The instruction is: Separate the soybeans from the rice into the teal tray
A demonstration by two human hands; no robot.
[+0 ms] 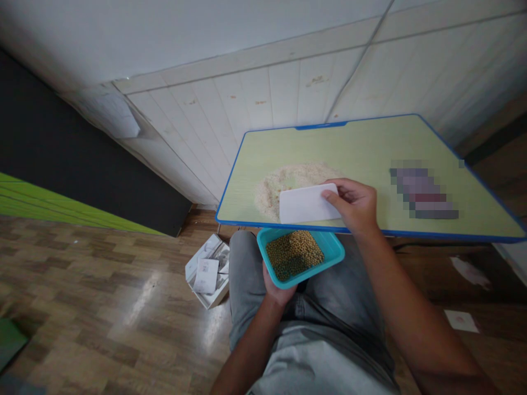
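Observation:
My right hand (354, 206) pinches a white flat scraper card (307, 203) that stands on the green table (370, 148) near its front edge. Behind the card lies a ring-shaped spread of white rice grains (288, 178). My left hand (276, 289) holds a teal plastic tray (329, 258) from below, just under the table's blue edge. The tray holds a pile of yellow and green beans (293, 253). My fingers under the tray are mostly hidden.
A blurred-out object (426, 189) lies on the right of the table. An open white box with papers (208, 270) sits on the wooden floor to the left of my knees. Scraps of paper (461, 321) lie on the floor at right. A tiled wall stands behind the table.

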